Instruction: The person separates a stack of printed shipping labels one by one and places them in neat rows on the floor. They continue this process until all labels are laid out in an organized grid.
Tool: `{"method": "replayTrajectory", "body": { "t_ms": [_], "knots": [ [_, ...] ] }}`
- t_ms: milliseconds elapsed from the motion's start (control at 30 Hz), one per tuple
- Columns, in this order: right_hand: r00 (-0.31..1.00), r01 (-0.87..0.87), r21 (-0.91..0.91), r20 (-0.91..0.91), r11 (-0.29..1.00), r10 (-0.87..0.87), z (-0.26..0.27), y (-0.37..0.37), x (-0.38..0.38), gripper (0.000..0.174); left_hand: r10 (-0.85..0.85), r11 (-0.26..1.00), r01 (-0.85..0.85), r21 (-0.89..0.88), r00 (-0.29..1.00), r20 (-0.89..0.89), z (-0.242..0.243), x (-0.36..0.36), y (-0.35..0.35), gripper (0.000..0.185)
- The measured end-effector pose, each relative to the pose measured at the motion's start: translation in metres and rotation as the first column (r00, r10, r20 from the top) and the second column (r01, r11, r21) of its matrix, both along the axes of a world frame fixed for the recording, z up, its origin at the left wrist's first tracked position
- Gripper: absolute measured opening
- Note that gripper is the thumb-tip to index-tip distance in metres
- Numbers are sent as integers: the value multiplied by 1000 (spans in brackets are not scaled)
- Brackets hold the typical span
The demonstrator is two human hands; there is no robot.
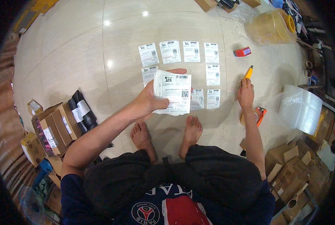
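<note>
My left hand grips a thick stack of printed shipping labels, its thumb pressed on the top sheet. Each label bears writing and codes. Beyond and beside the stack, single labels and a small fanned pile of labels lie in rows on the tiled floor. Some of them are partly hidden behind the stack and my left hand. Out to the right, my right hand has its fingers closed around the rear end of a yellow utility knife, whose dark tip points away from me.
Under my right forearm lies an orange tape dispenser. A small red box sits beyond the knife. Rolled bubble wrap and cardboard boxes stand at right. Cartons and black parcels are at left.
</note>
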State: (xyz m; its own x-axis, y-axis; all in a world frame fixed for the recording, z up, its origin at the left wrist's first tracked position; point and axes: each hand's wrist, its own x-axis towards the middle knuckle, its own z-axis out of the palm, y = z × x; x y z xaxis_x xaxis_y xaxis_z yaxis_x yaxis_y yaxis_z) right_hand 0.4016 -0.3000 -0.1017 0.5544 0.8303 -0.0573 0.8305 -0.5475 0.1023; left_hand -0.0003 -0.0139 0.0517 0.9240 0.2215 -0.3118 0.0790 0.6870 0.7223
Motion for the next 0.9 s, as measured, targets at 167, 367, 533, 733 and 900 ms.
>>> {"method": "replayTrajectory", "body": {
  "t_ms": [167,367,533,733,900],
  "knots": [
    [994,-110,146,-7,983,112,19,25,-33,43,19,1000,-20,9,1000,13,-3,0,-1,99],
    [535,55,445,-769,894,350,57,78,-162,24,39,999,-39,-5,993,-107,-8,1,-4,91],
    [-148,443,208,-943,872,300,96,102,-226,11,52,999,-50,16,983,-178,-21,-2,-12,87],
    [-167,420,153,-956,894,242,93,107,-239,15,49,999,-46,19,967,-250,-51,-17,-21,78],
    [-203,420,94,-960,902,195,83,100,-245,15,49,999,-49,6,963,-263,-69,-25,-29,74]
  ]
}}
